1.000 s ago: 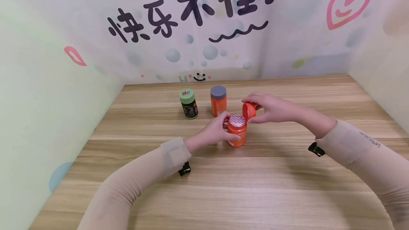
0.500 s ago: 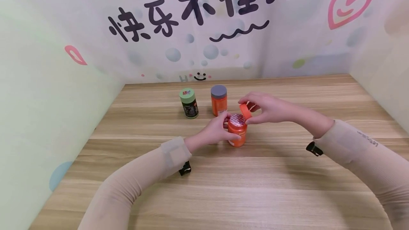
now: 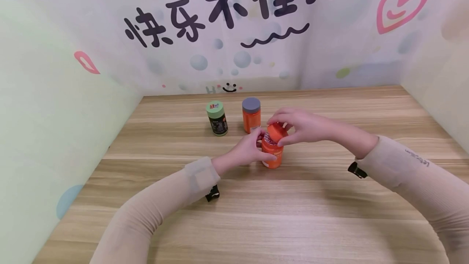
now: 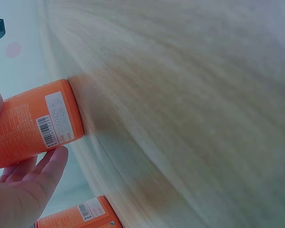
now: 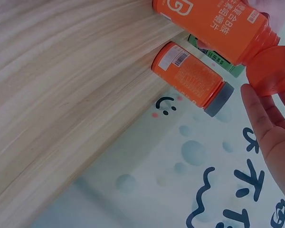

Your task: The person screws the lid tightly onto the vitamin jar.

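Observation:
My left hand (image 3: 249,149) grips an orange bottle (image 3: 272,157) around its side, and the bottle stands upright on the table. A silvery printed seal (image 3: 270,138) shows across part of its mouth. Between the thumb and fingers of my right hand (image 3: 305,125) is an orange cap (image 3: 277,132), tilted over that mouth and covering its right part. In the right wrist view the cap (image 5: 270,71) sits aslant at the bottle's neck. The left wrist view has the bottle's barcode label (image 4: 57,121) facing the camera.
Just behind the left hand stands an orange bottle with a grey cap (image 3: 251,115). To its left is a dark bottle with a green lid (image 3: 217,118). A printed cloth wall (image 3: 234,40) rises behind the wooden table (image 3: 242,215).
My right hand has moved left with the cap, turning it from on edge beside the bottle to tilted over its mouth. The left hand and the bottle have stayed put.

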The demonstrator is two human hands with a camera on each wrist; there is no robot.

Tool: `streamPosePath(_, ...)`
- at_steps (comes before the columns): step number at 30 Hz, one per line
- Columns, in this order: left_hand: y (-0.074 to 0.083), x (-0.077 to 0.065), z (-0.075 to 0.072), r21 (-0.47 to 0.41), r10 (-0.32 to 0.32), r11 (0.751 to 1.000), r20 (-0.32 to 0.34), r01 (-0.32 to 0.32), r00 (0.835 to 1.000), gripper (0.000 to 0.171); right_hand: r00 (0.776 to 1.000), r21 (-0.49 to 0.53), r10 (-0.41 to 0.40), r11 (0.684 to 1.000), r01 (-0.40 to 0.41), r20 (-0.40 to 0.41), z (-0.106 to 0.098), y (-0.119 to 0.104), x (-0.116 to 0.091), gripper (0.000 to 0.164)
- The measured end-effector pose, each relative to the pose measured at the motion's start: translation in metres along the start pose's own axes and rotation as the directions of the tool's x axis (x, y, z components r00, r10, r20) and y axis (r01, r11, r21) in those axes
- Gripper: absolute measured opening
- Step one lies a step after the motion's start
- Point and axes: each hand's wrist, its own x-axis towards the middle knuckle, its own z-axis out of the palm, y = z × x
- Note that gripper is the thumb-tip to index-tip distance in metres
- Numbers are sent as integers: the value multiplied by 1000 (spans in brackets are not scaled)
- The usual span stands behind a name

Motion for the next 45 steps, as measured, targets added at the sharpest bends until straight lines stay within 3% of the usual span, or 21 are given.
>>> streamPosePath(14, 0, -1, -1, -11, 22, 1000, 12, -22, 1000, 66, 996, -133, -68, 988, 74, 51, 3, -6, 7, 45)
streamPosePath(28, -1, -1, 0, -49, 8, 999, 19, -7, 1000, 70, 989, -147, -60, 986, 80, 133, 1, -11, 12, 47)
streamPosePath(36, -2, -1, 0, -16, 17, 1000, 13, -17, 1000, 69, 984, -164, -88, 980, 114, 157, 1, -10, 15, 45)
streamPosePath(45, -3, 0, 0, -32, 24, 999, 3, -24, 1000, 69, 988, -176, -30, 983, 56, 151, 2, -15, 16, 40)
